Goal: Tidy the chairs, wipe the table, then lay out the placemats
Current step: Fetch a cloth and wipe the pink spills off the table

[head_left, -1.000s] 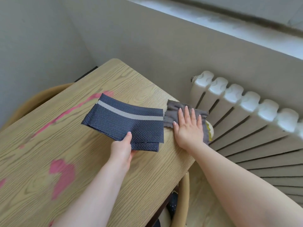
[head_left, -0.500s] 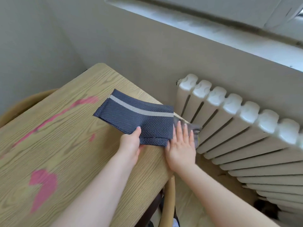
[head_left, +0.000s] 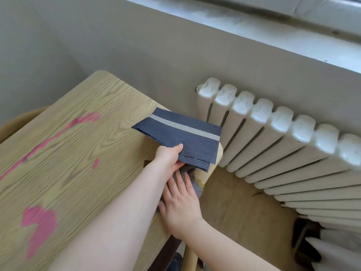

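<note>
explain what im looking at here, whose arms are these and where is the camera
The camera is worn on a person's head, looking down at their own two bare arms; there is no machine. The left hand pinches a stack of dark blue woven placemats with a pale stripe, lifted at the corner of the light wood-grain table. The right hand presses flat on a grey cleaning cloth at the table's edge, under the placemats. Pink smears mark the tabletop. A white ribbed radiator stands along the wall to the right.

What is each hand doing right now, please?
Left hand: closed on the placemats, lifted off the table.
Right hand: open, flat on the cloth.
</note>
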